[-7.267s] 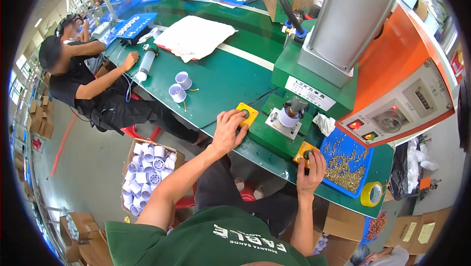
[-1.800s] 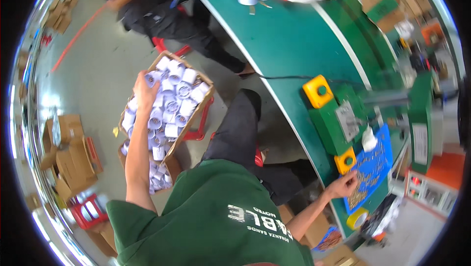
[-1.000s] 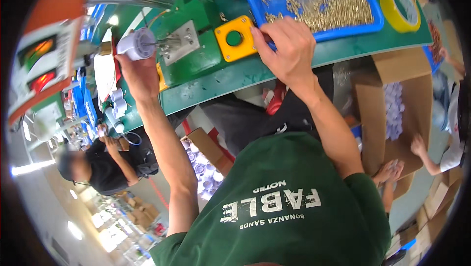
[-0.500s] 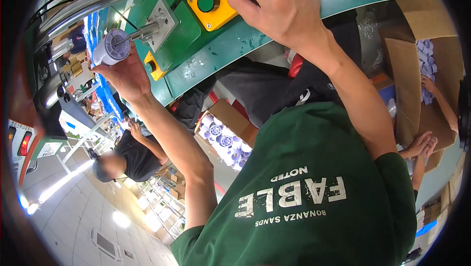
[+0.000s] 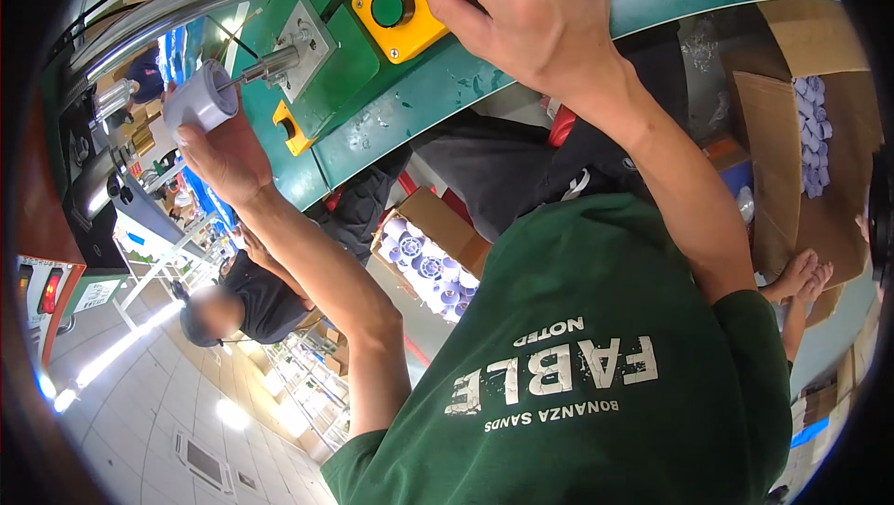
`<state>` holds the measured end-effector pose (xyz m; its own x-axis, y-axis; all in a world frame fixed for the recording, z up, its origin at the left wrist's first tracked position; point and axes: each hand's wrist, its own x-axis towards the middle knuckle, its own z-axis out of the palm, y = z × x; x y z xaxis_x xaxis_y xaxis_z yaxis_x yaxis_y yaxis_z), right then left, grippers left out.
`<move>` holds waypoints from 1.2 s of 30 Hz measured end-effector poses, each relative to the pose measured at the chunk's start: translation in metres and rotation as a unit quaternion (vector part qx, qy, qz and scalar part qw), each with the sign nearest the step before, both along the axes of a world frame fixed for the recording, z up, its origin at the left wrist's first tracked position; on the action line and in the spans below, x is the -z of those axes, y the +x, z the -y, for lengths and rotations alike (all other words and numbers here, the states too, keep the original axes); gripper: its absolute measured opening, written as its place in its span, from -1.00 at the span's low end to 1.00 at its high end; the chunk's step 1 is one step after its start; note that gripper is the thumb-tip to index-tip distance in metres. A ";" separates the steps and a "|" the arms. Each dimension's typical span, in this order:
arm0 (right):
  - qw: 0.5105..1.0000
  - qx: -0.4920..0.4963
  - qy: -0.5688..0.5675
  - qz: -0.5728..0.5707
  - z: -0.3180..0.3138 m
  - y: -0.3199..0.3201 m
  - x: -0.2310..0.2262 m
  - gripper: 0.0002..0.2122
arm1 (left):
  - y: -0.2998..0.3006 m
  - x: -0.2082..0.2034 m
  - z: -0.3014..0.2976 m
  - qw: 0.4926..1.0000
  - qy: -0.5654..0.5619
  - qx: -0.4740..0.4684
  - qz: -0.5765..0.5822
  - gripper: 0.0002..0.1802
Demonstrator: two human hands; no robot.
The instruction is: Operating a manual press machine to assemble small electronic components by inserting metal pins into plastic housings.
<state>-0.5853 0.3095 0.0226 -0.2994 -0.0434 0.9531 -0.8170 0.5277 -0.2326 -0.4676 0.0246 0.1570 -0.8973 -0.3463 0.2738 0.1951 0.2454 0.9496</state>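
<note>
My left hand [image 5: 226,156] is closed round a pale lavender plastic cylinder [image 5: 200,106], thumb along its near side. The cylinder is tilted, with its rim toward a thin metal pin [image 5: 244,78] that sticks out of a steel holder [image 5: 291,50] on the green machine. The pin's tip reaches the rim; I cannot tell whether it is inside. At the upper middle, my right hand [image 5: 535,16] lies with bent fingers over the right side of a yellow push-button box [image 5: 417,28]. Its thumb touches the box beside the green button [image 5: 392,8]; the other fingertips are hidden.
A smaller yellow box [image 5: 296,135] is fixed at the green bench [image 5: 447,84]. Below it stands a carton [image 5: 445,225] of lavender plastic parts; another carton [image 5: 778,151] with such parts is at the right. Co-workers' hands [image 5: 803,277] show there, and a person [image 5: 261,305] works at left.
My left hand has shifted slightly left and turned the cylinder, whose hub inside no longer faces me. More of the pin shows now. The right hand stays on the yellow box.
</note>
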 end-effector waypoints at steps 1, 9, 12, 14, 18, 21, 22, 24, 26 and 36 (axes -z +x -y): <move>1.000 -0.004 0.000 -0.003 -0.003 0.005 -0.010 -0.85 | 0.002 -0.004 -0.003 0.999 -0.046 -0.011 -0.015 -0.29; 0.950 -0.226 -0.020 0.215 0.011 0.021 -0.022 -0.85 | 0.018 0.029 -0.019 0.914 -0.381 -0.135 -0.039 -0.27; 0.950 -0.234 0.043 0.200 0.004 0.026 -0.021 -0.79 | 0.055 0.075 -0.024 0.773 -0.555 -0.306 0.016 -0.62; 0.946 -0.242 0.046 0.208 0.000 0.027 -0.022 -0.78 | 0.075 0.097 -0.030 0.773 -0.551 -0.312 0.021 -0.78; 0.950 -0.230 0.078 0.194 -0.002 0.025 -0.024 -0.77 | 0.082 0.112 -0.036 0.774 -0.538 -0.331 -0.031 -0.78; 0.956 -0.208 0.105 0.180 -0.004 0.024 -0.027 -0.77 | 0.080 0.117 -0.039 0.760 -0.537 -0.364 -0.033 -0.73; 0.953 -0.205 0.122 0.187 -0.005 0.026 -0.029 -0.78 | 0.080 0.117 -0.039 0.752 -0.554 -0.354 -0.032 -0.74; 0.949 -0.201 0.147 0.194 -0.006 0.025 -0.030 -0.78 | 0.078 0.116 -0.039 0.743 -0.573 -0.344 -0.030 -0.77; 0.945 -0.213 0.147 0.199 -0.007 0.026 -0.034 -0.79 | 0.078 0.115 -0.038 0.747 -0.570 -0.341 -0.032 -0.78; 0.890 -0.122 0.295 0.325 -0.050 -0.032 -0.050 -0.85 | 0.081 0.121 -0.038 0.786 -0.495 -0.367 -0.056 -0.62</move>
<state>-0.6171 0.3590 0.0729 -0.6923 -0.6180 0.3725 -0.7182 0.5404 -0.4384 -0.3861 0.0622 0.0359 -0.5060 -0.3268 0.7983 -0.2743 0.9384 0.2103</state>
